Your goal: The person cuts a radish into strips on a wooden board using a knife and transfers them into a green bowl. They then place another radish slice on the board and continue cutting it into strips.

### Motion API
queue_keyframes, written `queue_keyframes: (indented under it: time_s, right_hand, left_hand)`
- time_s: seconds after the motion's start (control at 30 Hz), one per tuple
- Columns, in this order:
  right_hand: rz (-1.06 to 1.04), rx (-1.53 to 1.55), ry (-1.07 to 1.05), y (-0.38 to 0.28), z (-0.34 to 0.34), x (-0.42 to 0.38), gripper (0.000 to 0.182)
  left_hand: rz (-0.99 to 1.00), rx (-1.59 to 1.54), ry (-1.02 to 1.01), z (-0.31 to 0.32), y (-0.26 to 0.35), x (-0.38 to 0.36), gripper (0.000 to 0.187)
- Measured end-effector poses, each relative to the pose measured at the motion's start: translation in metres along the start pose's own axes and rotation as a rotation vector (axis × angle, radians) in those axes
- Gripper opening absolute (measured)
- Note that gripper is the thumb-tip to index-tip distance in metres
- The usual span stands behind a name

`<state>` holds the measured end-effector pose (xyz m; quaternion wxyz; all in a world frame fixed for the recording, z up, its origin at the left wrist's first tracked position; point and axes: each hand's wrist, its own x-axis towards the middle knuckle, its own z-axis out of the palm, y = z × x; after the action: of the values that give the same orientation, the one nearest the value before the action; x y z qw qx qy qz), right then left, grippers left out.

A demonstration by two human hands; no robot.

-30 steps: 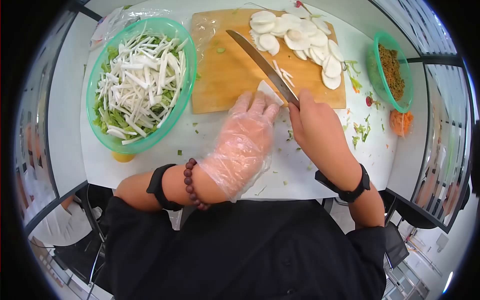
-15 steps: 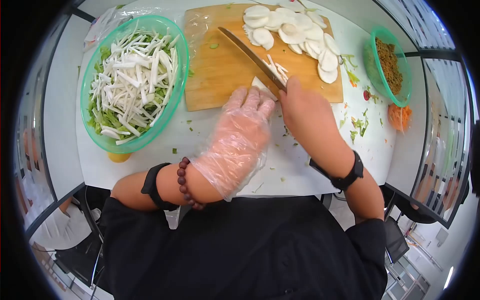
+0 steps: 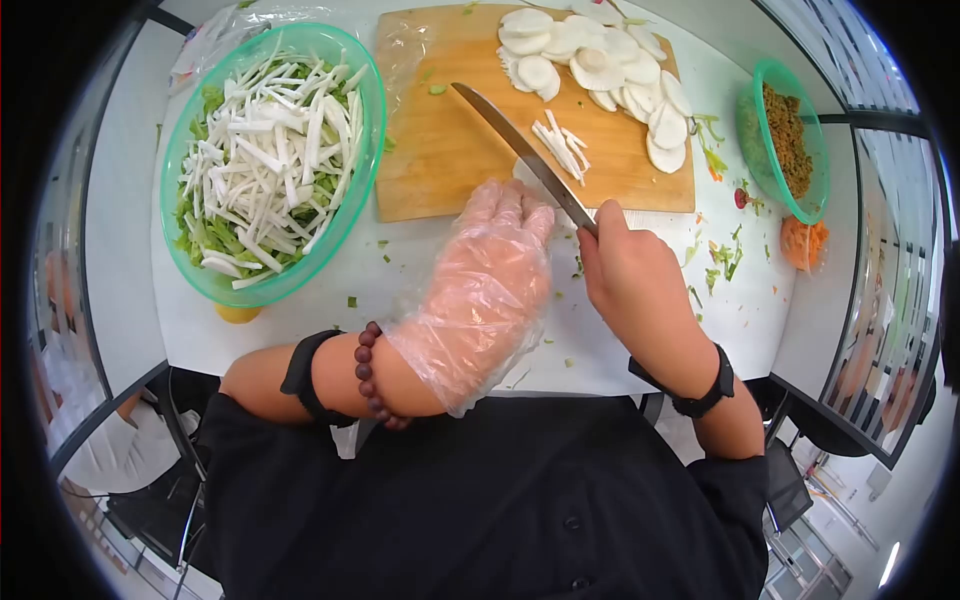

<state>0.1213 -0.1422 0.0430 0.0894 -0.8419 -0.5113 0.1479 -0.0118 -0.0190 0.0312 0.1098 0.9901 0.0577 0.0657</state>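
My right hand (image 3: 640, 290) grips the handle of a long kitchen knife (image 3: 510, 135), its blade slanting up and left over the wooden cutting board (image 3: 420, 160). In a clear plastic glove, my left hand (image 3: 485, 280) presses its fingertips on a white radish slice (image 3: 524, 172) at the board's near edge. The blade lies against that slice and partly covers it. Just right of the blade are cut radish strips (image 3: 562, 148). Overlapping round radish slices (image 3: 640, 72) spread across the board's far right. On the left, a green bowl (image 3: 376, 110) holds white strips (image 3: 265, 150) over green pieces.
A smaller green bowl (image 3: 748, 130) with brown crumbly food (image 3: 786, 140) stands at the right, beside orange shreds (image 3: 802, 243). Green scraps (image 3: 725, 258) litter the white table (image 3: 600, 350). Clear plastic film (image 3: 260, 20) lies at the back left. Something yellow (image 3: 238, 313) shows under the large bowl.
My right hand and the knife have moved down and slightly right, toward me, uncovering more cut strips. My left hand stays on the slice, shifted only slightly.
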Motion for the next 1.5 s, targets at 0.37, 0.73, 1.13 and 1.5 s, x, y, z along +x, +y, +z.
queue_keyframes:
  time_s: [0.37,0.73,1.13,1.5]
  right_hand:
    - [-0.020,0.074,0.030,-0.008,-0.005,0.009,0.020]
    - [-0.102,0.031,0.111,0.000,0.001,0.016,0.018]
    - [-0.144,-0.136,0.065,-0.007,0.004,0.024,0.026]
    - [0.005,0.002,0.003,-0.013,-0.006,0.003,0.018]
  left_hand:
    - [-0.004,0.005,-0.048,-0.004,0.001,-0.006,0.033]
    - [-0.001,0.034,-0.068,-0.004,0.000,-0.002,0.029]
    - [0.022,0.073,-0.064,-0.003,0.001,-0.005,0.026]
    - [0.034,0.110,-0.112,-0.005,0.000,-0.005,0.034]
